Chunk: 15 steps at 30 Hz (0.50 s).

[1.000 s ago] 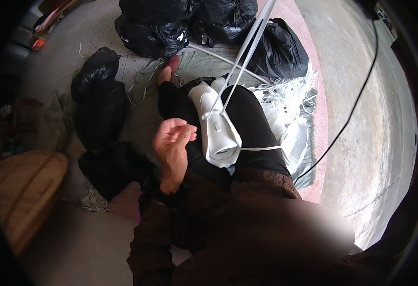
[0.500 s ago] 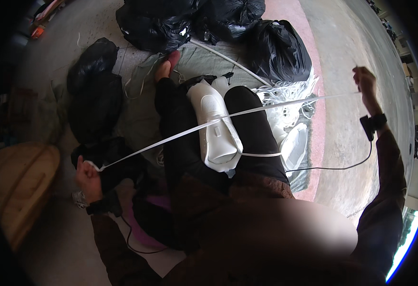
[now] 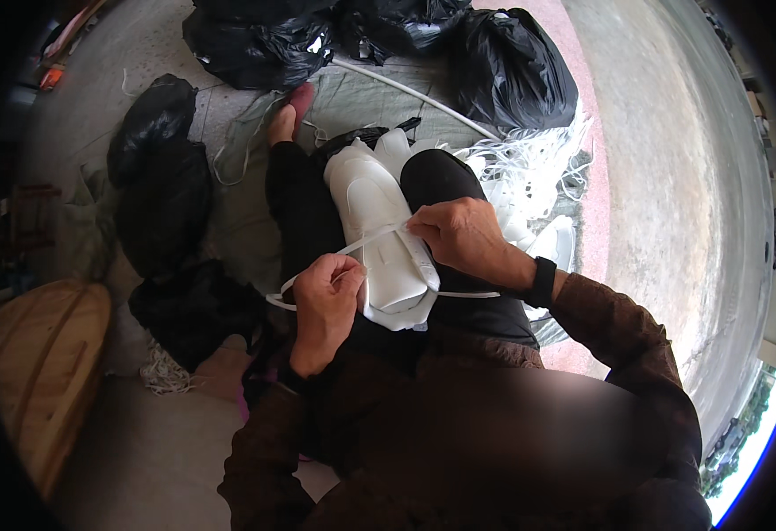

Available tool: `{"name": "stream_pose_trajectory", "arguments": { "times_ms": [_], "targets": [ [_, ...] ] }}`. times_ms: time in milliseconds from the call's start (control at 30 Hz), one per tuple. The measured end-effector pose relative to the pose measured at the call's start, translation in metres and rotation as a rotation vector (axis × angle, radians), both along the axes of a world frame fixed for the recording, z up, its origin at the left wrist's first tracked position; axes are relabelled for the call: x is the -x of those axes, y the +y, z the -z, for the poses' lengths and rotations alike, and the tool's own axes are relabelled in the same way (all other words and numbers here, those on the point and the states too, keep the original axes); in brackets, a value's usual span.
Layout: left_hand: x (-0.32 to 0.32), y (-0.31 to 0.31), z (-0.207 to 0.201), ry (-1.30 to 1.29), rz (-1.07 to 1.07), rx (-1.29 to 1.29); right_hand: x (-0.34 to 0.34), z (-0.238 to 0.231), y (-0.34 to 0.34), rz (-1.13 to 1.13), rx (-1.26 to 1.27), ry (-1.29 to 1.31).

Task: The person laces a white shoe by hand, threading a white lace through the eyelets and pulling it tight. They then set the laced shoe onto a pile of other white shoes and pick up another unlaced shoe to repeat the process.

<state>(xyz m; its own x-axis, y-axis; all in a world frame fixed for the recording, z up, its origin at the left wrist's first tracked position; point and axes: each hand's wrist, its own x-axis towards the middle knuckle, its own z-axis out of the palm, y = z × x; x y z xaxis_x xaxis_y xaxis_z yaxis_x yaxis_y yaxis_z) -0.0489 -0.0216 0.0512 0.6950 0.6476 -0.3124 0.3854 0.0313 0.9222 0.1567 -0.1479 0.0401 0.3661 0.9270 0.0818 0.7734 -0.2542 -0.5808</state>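
Observation:
A white shoe [image 3: 359, 188] rests between my thighs, toe pointing away from me; whether it has a sole is hidden. Across its front opening runs a flat white shoelace [image 3: 372, 237]. My left hand [image 3: 324, 305], at the shoe's left edge, is closed in a pinch on the lace, and a loop of it hangs out to the left. On the opposite edge my right hand [image 3: 467, 234] pinches the lace close to the shoe, its fingertips partly hidden. One lace end [image 3: 467, 294] lies over my right thigh.
Black plastic bags [image 3: 516, 71] stand along the far side and the left. A pile of white laces [image 3: 543, 168] and another white shoe piece [image 3: 554, 243] lie right of my leg. A pale pole [image 3: 414, 93] crosses the green sheet. At left is a wooden board [image 3: 47, 354].
Both hands have come in from wide apart to the shoe. The lace, stretched taut between them before, now spans a short stretch over the shoe and loops at left.

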Motion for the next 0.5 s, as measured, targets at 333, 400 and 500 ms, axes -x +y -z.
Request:
{"name": "stream_pose_trajectory", "arguments": {
  "times_ms": [333,400,500],
  "targets": [
    [-0.018,0.015,0.03,0.005,0.009,-0.376,0.0,0.009,0.014,-0.135,-0.093,-0.083],
    [-0.017,0.018,0.028,0.0,-0.025,-0.276,-0.004,0.004,0.015,-0.246,-0.119,-0.158],
    [-0.018,0.022,0.018,-0.115,-0.153,0.119,-0.004,0.001,0.028,-0.418,-0.153,-0.255]
  ]
}}
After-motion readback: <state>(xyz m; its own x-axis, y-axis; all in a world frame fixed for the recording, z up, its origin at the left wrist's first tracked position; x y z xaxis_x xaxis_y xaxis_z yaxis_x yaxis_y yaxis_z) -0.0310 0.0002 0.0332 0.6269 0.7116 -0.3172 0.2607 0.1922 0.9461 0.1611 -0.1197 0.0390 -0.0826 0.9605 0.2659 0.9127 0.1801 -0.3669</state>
